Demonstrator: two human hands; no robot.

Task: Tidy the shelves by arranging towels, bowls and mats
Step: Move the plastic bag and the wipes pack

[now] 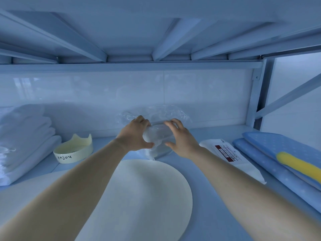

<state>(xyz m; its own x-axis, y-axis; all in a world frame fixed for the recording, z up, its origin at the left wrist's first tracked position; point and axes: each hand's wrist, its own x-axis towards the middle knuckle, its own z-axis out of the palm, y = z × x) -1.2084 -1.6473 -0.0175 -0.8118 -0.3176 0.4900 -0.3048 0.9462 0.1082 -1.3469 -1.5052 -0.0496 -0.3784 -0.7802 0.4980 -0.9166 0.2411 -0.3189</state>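
Between left grip (137, 134) and right grip (182, 139), a plastic bag (157, 133) sits clasped.

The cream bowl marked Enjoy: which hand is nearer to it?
Left. The left hand grips the plastic-wrapped item to the right of the bowl; the right hand holds its other side, farther away.

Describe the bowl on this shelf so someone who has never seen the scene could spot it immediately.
On the shelf, look to the left end, where folded white towels are stacked. Just right of that stack stands a shallow cream bowl. It alone has two pointed ears on its rim and the word Enjoy handwritten on its side.
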